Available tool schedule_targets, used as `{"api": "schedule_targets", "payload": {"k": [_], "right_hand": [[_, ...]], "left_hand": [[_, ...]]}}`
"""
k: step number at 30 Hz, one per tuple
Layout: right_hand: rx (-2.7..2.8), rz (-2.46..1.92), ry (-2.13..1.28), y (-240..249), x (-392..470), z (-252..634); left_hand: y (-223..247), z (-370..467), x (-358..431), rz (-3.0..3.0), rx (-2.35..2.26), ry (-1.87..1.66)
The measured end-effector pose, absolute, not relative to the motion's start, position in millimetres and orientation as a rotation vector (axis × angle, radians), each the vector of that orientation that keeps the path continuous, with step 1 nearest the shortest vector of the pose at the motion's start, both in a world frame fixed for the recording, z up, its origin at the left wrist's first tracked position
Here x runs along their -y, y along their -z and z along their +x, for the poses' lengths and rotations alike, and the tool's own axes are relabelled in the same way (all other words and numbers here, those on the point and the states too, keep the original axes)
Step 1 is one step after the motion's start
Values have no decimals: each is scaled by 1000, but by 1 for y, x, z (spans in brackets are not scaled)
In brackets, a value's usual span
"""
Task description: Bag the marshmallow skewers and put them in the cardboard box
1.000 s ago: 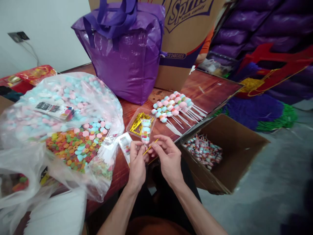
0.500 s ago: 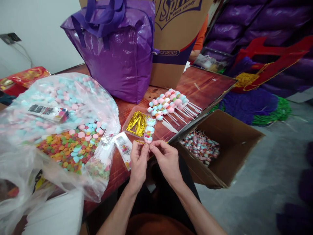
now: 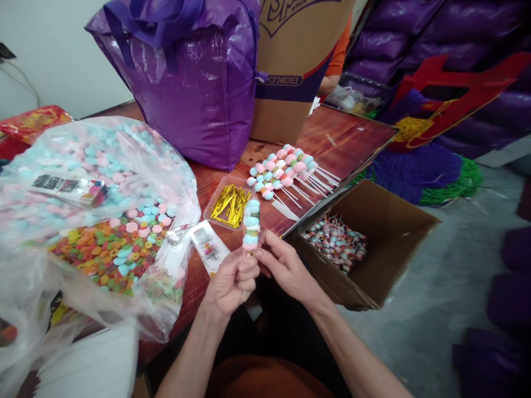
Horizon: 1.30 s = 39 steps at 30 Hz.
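Note:
A marshmallow candy stick (image 3: 251,225) in a clear wrapper, its pieces pale blue, white and pink, stands upright in front of me. My left hand (image 3: 233,281) is closed around its lower end, which the fingers hide. At the wrapper's base my right hand (image 3: 286,270) pinches a gold twist tie (image 3: 249,254), of which only a speck shows. Just beyond, a clear tray holds gold twist ties (image 3: 230,205). Printed clear wrappers (image 3: 207,247) lie left of my hands. Several unwrapped candy sticks (image 3: 286,170) rest in a row behind, their white sticks pointing right.
On the left, a big plastic bag (image 3: 174,171) holds loose marshmallows and gummy rings. A purple bag (image 3: 199,94) and a cardboard carton (image 3: 286,113) stand at the back. Right of the table, an open cardboard box (image 3: 398,237) contains wrapped candy sticks. Another person's orange sleeve (image 3: 341,52) shows behind.
The wrapped candy stick has come more upright and closer to me. My left hand has turned into a fist around its base, while the right hand stays pinched beside it.

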State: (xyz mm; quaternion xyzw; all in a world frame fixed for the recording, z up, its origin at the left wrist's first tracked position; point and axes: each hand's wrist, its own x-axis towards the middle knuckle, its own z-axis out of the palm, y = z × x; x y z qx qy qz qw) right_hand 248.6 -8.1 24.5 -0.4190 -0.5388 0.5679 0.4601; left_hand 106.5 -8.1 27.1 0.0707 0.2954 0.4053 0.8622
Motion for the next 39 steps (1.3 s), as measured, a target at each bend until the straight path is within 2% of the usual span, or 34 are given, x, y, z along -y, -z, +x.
{"api": "schedule_targets", "payload": {"k": [5,9,11,13,20,24,34,39], "right_hand": [[1468,-1279,-1055,-13,12,243],[1324,-1271,-1228,-14,10,244],[1273,-1228,-1339,-17,9,246],[1297,-1223,-1309,-19,10,249],[1754,-1117,-356,-16,17,254],[1915,-1082,-65,-9,15,255],[1808,-1128,-86,-15,12,251],[1509,-1271,-416,-23,23,249]], "left_hand": [[-18,123,14,632,-953,-1162],[-14,124,20,874,-1076,-1163],[-14,122,19,857,-1087,-1158],[-15,121,15,701,-1040,-1159],[-19,118,1,116,-852,-1034],[-18,119,1,51,-813,-1035],[-27,128,8,194,-814,-1015],[-26,140,5,300,-803,-940]]}}
